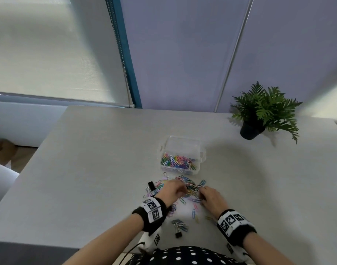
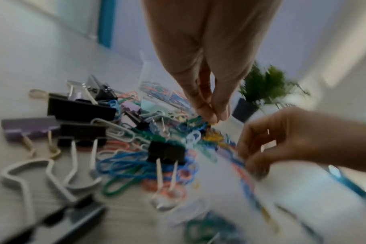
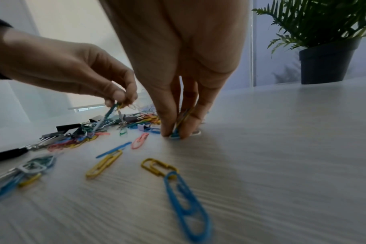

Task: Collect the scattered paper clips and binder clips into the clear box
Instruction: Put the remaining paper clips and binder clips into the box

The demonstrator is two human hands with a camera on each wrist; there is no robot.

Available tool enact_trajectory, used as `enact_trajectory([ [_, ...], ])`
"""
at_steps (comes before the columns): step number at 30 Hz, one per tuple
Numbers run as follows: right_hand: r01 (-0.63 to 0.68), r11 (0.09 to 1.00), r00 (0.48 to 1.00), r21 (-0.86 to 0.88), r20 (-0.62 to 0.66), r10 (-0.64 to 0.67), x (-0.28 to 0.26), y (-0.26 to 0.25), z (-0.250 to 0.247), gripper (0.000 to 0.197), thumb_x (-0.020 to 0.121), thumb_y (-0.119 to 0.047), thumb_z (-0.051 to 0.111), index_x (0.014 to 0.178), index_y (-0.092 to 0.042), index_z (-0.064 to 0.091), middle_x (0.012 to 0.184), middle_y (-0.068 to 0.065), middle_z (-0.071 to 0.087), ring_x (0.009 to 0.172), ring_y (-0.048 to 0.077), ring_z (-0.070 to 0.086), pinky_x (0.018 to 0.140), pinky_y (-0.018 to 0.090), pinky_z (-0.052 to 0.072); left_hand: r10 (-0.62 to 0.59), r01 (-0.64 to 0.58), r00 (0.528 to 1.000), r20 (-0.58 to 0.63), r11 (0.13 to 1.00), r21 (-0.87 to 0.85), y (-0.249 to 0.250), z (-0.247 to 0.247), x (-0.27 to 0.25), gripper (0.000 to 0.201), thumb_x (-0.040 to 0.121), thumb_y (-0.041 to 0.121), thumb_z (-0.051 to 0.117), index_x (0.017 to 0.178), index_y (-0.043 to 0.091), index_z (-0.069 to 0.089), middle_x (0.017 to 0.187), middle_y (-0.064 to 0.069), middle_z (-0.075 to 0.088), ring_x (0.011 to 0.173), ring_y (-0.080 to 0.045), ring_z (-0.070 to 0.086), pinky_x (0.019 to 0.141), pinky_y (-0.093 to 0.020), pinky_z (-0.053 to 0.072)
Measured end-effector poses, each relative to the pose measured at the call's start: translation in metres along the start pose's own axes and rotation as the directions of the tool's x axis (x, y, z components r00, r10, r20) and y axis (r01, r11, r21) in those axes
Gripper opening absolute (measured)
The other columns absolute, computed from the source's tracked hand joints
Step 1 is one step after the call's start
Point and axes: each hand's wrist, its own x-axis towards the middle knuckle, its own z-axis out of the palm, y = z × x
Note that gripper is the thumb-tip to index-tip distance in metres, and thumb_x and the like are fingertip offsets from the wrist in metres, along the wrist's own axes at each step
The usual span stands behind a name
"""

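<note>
A heap of coloured paper clips (image 1: pixel 190 186) and binder clips (image 2: pixel 82 109) lies on the grey table (image 1: pixel 87 159) just before the clear box (image 1: pixel 182 155), which holds many coloured clips. My left hand (image 1: pixel 173 190) pinches a few paper clips (image 3: pixel 115 107) lifted off the heap. My right hand (image 1: pixel 211 197) pinches paper clips (image 3: pixel 178 130) between thumb and fingers, fingertips on the table. Loose yellow and blue clips (image 3: pixel 178 186) lie nearer to me. A black binder clip (image 1: pixel 178 233) sits near the front edge.
A potted fern (image 1: pixel 263 115) stands at the table's back right. A window blind (image 1: pixel 49 54) and a lilac wall are behind. Bare tabletop spreads to the left and right of the heap.
</note>
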Motion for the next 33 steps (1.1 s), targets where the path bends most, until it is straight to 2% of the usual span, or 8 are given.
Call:
enact_trajectory([
  [4,0.021,0.996,0.999,0.082,0.035,-0.024,0.002,0.003,-0.005,0.017,0.076,-0.005,0.056,0.077,-0.018,0.046,0.085,0.003,0.055,0.081,0.020,0.053,0.071,0.026,0.039,-0.241,0.204,0.970,-0.012,0.847,-0.492,-0.005,-0.025,0.002,0.012,0.086,0.005,0.059,0.091,0.013,0.066,0.086,0.001,0.068,0.075,-0.010,0.066,0.079,-0.030,0.056],
  [7,0.002,0.975,0.999,0.223,0.050,-0.013,0.004,0.009,-0.013,0.016,0.074,-0.004,0.061,0.074,-0.017,0.052,0.078,0.000,0.056,0.077,0.014,0.052,0.060,0.009,0.035,-0.270,0.208,0.963,0.017,0.698,-0.685,-0.010,-0.037,0.001,0.016,0.086,-0.004,0.055,0.101,-0.006,0.061,0.085,-0.004,0.065,0.069,-0.005,0.065,0.065,-0.013,0.054],
  [9,-0.056,0.947,0.997,0.318,0.072,0.034,0.006,0.015,-0.018,0.016,0.072,-0.005,0.066,0.073,-0.019,0.057,0.078,-0.001,0.060,0.074,0.013,0.056,0.057,0.003,0.037,-0.293,0.217,0.955,0.042,0.595,-0.774,-0.015,-0.040,0.001,0.013,0.087,-0.006,0.053,0.097,-0.005,0.061,0.082,-0.004,0.064,0.063,-0.001,0.065,0.057,-0.008,0.051],
  [14,-0.134,0.785,0.989,0.605,0.128,0.071,0.010,0.020,-0.027,0.020,0.073,0.004,0.067,0.069,-0.015,0.062,0.069,0.007,0.066,0.057,0.014,0.063,0.062,0.023,0.056,-0.287,0.185,0.957,0.050,0.465,-0.866,-0.019,-0.049,0.007,0.015,0.088,-0.007,0.050,0.094,0.002,0.062,0.083,-0.004,0.068,0.065,-0.001,0.067,0.061,-0.009,0.053],
  [16,-0.148,0.703,0.988,0.695,0.137,0.072,0.013,0.017,-0.033,0.017,0.075,0.007,0.066,0.072,-0.010,0.063,0.070,0.010,0.065,0.058,0.016,0.063,0.060,0.023,0.056,-0.247,0.140,0.969,0.014,0.504,-0.852,-0.013,-0.060,0.016,0.016,0.087,-0.006,0.051,0.092,0.004,0.062,0.086,-0.006,0.065,0.067,-0.003,0.067,0.065,-0.010,0.054],
  [23,-0.064,0.508,0.993,0.859,0.002,0.122,0.043,-0.004,-0.063,0.017,0.075,0.012,0.064,0.074,-0.004,0.061,0.067,0.012,0.062,0.054,0.013,0.062,0.055,0.019,0.054,-0.110,0.064,0.991,-0.077,0.893,-0.445,0.002,-0.102,0.067,0.011,0.085,-0.002,0.058,0.089,0.007,0.064,0.084,-0.001,0.064,0.070,-0.007,0.061,0.065,-0.009,0.052],
  [28,-0.029,0.493,0.987,0.869,-0.053,0.151,0.069,-0.012,-0.080,0.017,0.075,0.013,0.064,0.073,-0.003,0.060,0.068,0.011,0.061,0.057,0.016,0.061,0.056,0.019,0.055,-0.171,0.164,0.985,0.002,0.941,-0.296,-0.019,-0.106,0.077,0.019,0.088,-0.001,0.055,0.104,-0.002,0.065,0.094,-0.004,0.064,0.071,-0.005,0.059,0.069,-0.011,0.051],
  [33,-0.040,0.649,0.984,0.760,-0.084,0.159,0.088,-0.016,-0.086,0.021,0.076,0.012,0.063,0.068,-0.007,0.058,0.064,0.009,0.061,0.051,0.014,0.063,0.052,0.018,0.054,-0.193,0.175,0.981,-0.011,0.910,-0.376,-0.033,-0.116,0.065,0.028,0.092,-0.009,0.040,0.107,-0.003,0.062,0.101,-0.008,0.064,0.083,-0.008,0.062,0.064,-0.010,0.053],
])
